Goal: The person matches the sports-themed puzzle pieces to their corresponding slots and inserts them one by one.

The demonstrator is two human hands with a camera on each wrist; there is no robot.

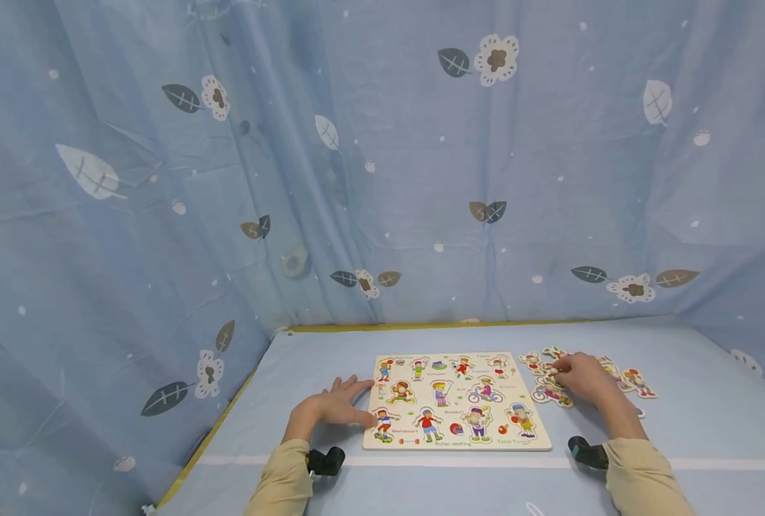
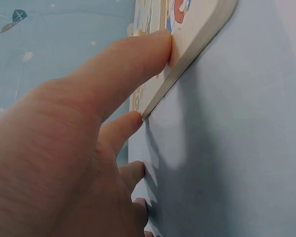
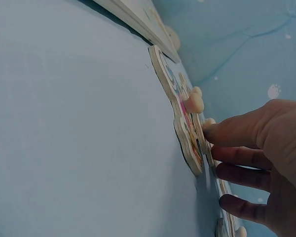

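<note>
A wooden knob-puzzle board [image 1: 421,408] printed with sports figures lies flat on the table. My left hand [image 1: 340,405] is at its left side, fingers spread. In the left wrist view, my left thumb [image 2: 143,54] rests on the board's top near the edge, and a fingertip touches the edge. Right of the board, my right hand [image 1: 585,376] reaches over a cluster of loose puzzle pieces. Its thumb and fingertips pinch at a small knob [image 3: 209,122] of one puzzle piece, largely hidden by the hand. A bicycle piece [image 1: 550,393] lies just beneath that hand.
More loose pieces lie right of my right hand, one showing a figure [image 1: 639,383]. Several knobbed pieces sit in the board. A blue patterned curtain [image 1: 421,179] hangs behind the table [image 1: 279,401]. Each wrist wears a black camera [image 1: 326,461].
</note>
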